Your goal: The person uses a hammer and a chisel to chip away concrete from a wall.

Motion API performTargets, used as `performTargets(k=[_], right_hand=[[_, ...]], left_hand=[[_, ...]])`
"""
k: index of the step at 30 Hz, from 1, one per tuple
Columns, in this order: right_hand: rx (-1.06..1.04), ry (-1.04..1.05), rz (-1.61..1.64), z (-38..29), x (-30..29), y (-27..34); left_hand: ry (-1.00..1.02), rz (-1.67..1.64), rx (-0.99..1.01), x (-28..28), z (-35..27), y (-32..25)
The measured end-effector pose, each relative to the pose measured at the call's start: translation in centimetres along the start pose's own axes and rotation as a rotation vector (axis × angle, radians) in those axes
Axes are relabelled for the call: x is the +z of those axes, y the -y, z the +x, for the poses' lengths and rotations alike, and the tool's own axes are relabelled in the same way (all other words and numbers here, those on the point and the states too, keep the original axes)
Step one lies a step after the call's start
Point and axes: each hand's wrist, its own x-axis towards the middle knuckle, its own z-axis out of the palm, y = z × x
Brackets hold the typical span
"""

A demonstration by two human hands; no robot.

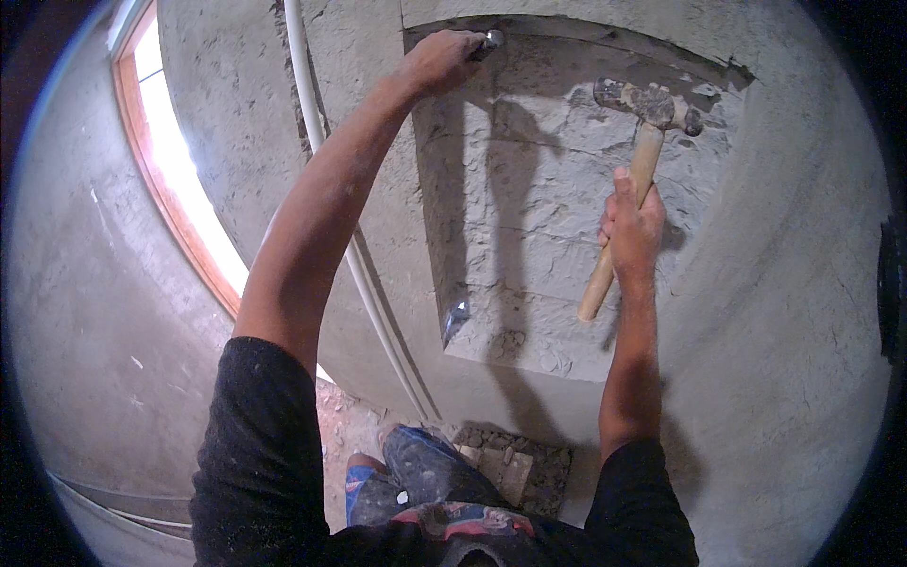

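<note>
My left hand (446, 62) is closed around a short metal tool (490, 44), likely a chisel, whose shiny round end faces me. It is raised to the upper left corner of a rectangular recess (560, 212) in the plastered wall; the tool's far tip is hidden. In my right hand (634, 220) is a ball-peen hammer (650, 106) with a wooden handle, gripped around the middle. Its mortar-spattered head is up, in front of the recess's upper right part, apart from the tool. Rough, chipped grey masonry shows inside the recess.
A white pipe (368, 290) runs down the wall left of the recess. Further left, bright light enters through a wood-framed opening (177, 184). Something shiny (457, 319) sits in the recess's lower left corner. Rubble and a block-like piece (506, 471) lie below, beside my legs.
</note>
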Motion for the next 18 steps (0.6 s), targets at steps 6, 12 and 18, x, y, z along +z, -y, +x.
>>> performTargets(k=[6,12,18], right_hand=[[-0.179,-0.054,0.091,1.1,0.7,1.0],[-0.316,-0.208,0.36,2.4,4.1,3.1],[-0.437,-0.076,-0.479,4.9,7.6,0.4]], left_hand=[[-0.056,-0.082,0.06,1.3,0.0,1.1],[0.031,-0.069,0.018,0.7,-0.2,0.2],[0.044,-0.044,0.022,1.9,0.3,0.9]])
